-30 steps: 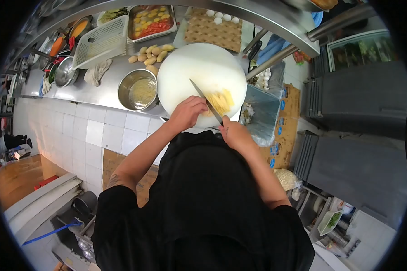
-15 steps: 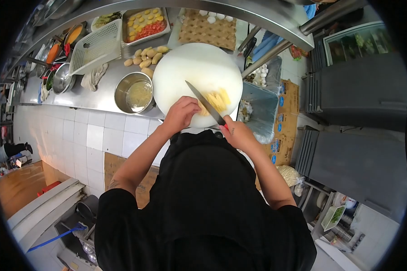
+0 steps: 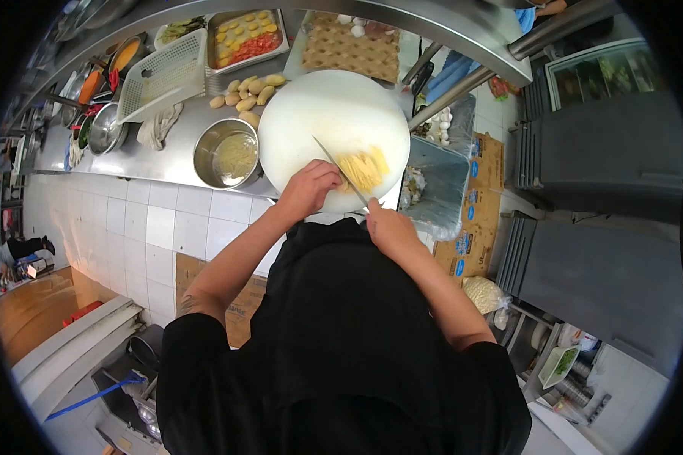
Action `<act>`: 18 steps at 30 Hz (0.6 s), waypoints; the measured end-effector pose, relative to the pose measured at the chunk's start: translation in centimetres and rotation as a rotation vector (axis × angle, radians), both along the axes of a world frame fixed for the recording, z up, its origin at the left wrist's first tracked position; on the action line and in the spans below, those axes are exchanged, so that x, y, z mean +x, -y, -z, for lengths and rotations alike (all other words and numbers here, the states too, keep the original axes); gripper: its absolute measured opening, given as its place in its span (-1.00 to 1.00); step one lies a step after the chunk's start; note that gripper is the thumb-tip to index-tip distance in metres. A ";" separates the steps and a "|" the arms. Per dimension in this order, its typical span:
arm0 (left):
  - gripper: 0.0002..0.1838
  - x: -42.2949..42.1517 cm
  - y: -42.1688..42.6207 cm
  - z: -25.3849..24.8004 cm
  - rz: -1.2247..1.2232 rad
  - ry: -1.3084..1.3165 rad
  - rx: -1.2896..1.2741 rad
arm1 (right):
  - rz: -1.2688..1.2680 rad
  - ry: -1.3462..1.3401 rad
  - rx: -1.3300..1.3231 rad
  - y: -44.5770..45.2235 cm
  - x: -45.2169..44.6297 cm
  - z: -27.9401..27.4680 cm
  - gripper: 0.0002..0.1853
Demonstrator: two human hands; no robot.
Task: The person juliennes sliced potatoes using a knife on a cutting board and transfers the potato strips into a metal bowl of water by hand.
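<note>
- Metal pot (image 3: 218, 135) stands on the bench (image 3: 171, 161), potatoes (image 3: 245, 95) just beyond.
- Left hand (image 3: 309, 188) bunches bent fingers beside the blade; I cannot tell whether they pinch anything.
- Knife (image 3: 327, 154) slants over the round white board (image 3: 319, 98), tip far left.
- Yellow strips (image 3: 362, 170) lie on the board, right of the blade.
- Right hand (image 3: 389, 227) wraps the knife's handle.

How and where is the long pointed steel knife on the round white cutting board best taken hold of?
Likely by the handle end, mostly hidden in the bare right hand, coming from the near right: the knife slants tip-away and leftward over the board, its blade passing close to the bare left hand.
</note>
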State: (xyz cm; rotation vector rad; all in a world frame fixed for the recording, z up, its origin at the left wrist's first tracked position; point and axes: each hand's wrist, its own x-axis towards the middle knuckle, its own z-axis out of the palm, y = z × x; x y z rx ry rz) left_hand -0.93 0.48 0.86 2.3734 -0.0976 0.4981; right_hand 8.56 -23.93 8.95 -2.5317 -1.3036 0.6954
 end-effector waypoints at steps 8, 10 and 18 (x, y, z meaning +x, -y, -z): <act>-0.86 0.1 0.1 0.1 -0.004 0.032 -0.007 | 0.006 -0.041 -0.033 -0.4 0.1 -1.3 -0.78; -0.87 -0.1 0.1 0.1 -0.006 0.023 -0.009 | 0.011 -0.047 0.025 -0.7 0.5 0.7 -0.78; -0.88 -0.2 0.2 0.2 -0.016 0.025 -0.013 | -0.003 -0.044 -0.056 -0.6 0.8 0.7 -0.76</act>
